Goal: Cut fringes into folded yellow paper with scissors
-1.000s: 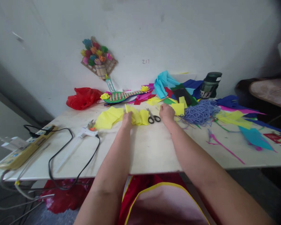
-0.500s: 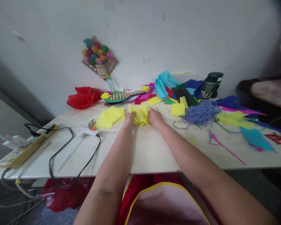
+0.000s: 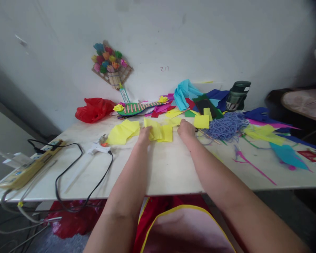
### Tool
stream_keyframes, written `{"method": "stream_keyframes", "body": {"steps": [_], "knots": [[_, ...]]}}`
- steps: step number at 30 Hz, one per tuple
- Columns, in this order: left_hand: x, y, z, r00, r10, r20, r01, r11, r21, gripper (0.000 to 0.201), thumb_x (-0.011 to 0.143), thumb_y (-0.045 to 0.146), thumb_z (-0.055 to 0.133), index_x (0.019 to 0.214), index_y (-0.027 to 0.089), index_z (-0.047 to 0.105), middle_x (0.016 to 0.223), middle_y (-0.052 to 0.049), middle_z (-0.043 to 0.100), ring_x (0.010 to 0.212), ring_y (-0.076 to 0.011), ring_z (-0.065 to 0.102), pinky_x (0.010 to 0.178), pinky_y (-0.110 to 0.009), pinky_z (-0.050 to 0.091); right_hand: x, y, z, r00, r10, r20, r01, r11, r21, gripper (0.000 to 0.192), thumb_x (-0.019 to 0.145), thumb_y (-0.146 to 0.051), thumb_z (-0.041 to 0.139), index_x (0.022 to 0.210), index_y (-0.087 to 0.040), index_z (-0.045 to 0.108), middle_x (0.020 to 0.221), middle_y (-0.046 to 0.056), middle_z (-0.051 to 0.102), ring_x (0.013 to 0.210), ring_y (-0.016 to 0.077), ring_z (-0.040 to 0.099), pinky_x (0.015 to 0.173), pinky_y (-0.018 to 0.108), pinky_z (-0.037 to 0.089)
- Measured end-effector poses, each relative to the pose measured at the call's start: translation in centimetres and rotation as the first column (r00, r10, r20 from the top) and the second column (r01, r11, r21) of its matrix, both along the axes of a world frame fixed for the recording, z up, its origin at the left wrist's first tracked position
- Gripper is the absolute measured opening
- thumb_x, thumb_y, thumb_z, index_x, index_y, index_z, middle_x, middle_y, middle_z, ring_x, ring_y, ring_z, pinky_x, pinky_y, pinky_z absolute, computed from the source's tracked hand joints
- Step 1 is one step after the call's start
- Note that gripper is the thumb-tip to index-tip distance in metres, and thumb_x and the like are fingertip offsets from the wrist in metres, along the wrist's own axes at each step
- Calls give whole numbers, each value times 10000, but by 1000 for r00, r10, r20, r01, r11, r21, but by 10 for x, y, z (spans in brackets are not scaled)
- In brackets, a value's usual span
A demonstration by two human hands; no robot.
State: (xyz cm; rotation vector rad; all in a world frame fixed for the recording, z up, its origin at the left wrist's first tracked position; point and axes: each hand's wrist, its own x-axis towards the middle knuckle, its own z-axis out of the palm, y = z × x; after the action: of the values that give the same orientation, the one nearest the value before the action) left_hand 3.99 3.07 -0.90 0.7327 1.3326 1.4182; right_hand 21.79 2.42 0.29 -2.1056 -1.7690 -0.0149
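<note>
My left hand [image 3: 145,134] is closed on the left end of a folded strip of yellow crepe paper [image 3: 158,133], which lies along the table. To the right of the strip, my right hand [image 3: 186,129] is closed around what looks like a pair of scissors [image 3: 196,130]; a dark handle loop shows beside the hand, and the rest is mostly covered. Another yellow sheet [image 3: 124,132] lies just left of my left hand. Small yellow paper squares [image 3: 201,122] rest to the right of my right hand.
A glue gun [image 3: 98,148] with its black cord and a power strip [image 3: 31,165] occupy the left side. Tangled purple-blue string [image 3: 228,126], coloured paper scraps and a dark green bottle [image 3: 238,96] are on the right. Behind lies a green shape with woven strips [image 3: 139,108].
My right hand has let go of the yellow paper's right end and moved right, closing on the scissors. The strip's right end now lies spread out. My left hand stays nearly in place.
</note>
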Motion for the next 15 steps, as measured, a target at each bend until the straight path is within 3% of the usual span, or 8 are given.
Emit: {"method": "stream_keyframes", "body": {"steps": [2, 5, 9, 12, 15], "knots": [[0, 0, 0, 999, -23, 35, 24, 1000, -16, 125, 672, 150, 586, 796, 142, 576, 731, -57, 637, 730, -184, 635, 697, -314, 494, 0, -2, 1, 998, -44, -38, 47, 995, 87, 258, 800, -127, 387, 1020, -131, 521, 909, 147, 628, 873, 237, 598, 699, 312, 407], [1, 0, -1, 995, -70, 76, 72, 997, -22, 123, 676, 139, 570, 798, 137, 585, 720, -63, 637, 731, -183, 632, 688, -308, 496, -9, -4, 1, 987, 1, -162, 27, 985, 172, 239, 818, -174, 373, 985, -159, 544, 866, 114, 638, 847, 223, 593, 707, 309, 405], [9, -2, -1, 974, -148, 171, 151, 989, -6, 131, 705, 125, 511, 813, 139, 584, 714, -64, 634, 721, -178, 631, 674, -305, 500, -32, -3, -8, 885, 235, -401, -137, 956, 258, 205, 800, -188, 412, 937, -164, 562, 891, 61, 641, 850, 163, 580, 735, 251, 407], [15, -5, -1, 952, -206, 226, 209, 978, 10, 127, 717, 122, 486, 800, 138, 580, 716, -65, 636, 736, -181, 630, 680, -306, 500, -47, 0, -17, 768, 285, -574, -174, 955, 241, 179, 785, -200, 427, 896, -158, 562, 857, 36, 637, 778, 127, 578, 703, 222, 419], [15, -7, 0, 951, -232, 205, 234, 972, 16, 87, 714, 144, 508, 767, 151, 577, 727, -61, 637, 751, -174, 625, 680, -287, 497, -50, 3, -24, 770, 229, -595, -153, 972, 177, 151, 766, -199, 441, 840, -171, 570, 829, 25, 634, 772, 135, 570, 710, 233, 418]]}}
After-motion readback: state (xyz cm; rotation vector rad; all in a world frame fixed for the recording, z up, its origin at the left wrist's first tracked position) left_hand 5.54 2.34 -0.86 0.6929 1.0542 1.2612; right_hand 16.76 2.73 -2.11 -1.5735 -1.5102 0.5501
